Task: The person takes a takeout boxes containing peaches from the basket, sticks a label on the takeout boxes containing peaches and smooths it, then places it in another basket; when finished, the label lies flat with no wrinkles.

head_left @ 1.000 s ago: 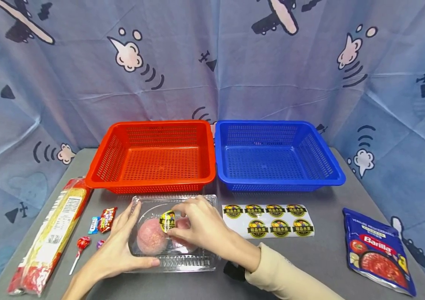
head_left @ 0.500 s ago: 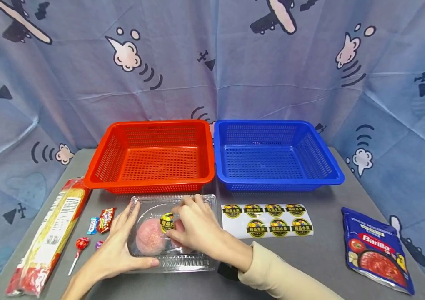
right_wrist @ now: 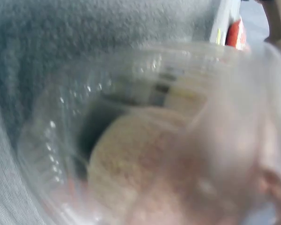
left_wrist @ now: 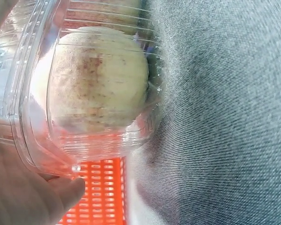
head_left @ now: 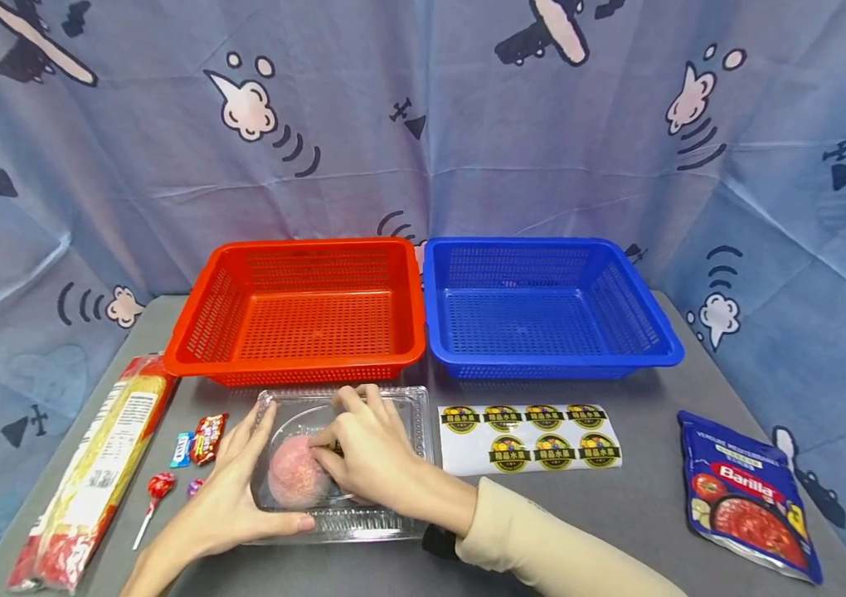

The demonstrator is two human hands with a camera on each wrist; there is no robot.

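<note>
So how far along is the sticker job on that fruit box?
One spot on the sticker sheet is bare, so a label looks peeled off. In hand: the right hand presses on the lid of the clear box over the fruit, while the left hand steadies its side. The label is mostly hidden under the fingers. Both the red basket and blue basket hold nothing.

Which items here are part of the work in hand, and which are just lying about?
In hand: left hand steadying the clear box of peaches; right hand pressing a sticker on its lid; sticker sheet.

Lying about: red basket, blue basket, noodle pack, candies, lollipop, sauce pouch.
</note>
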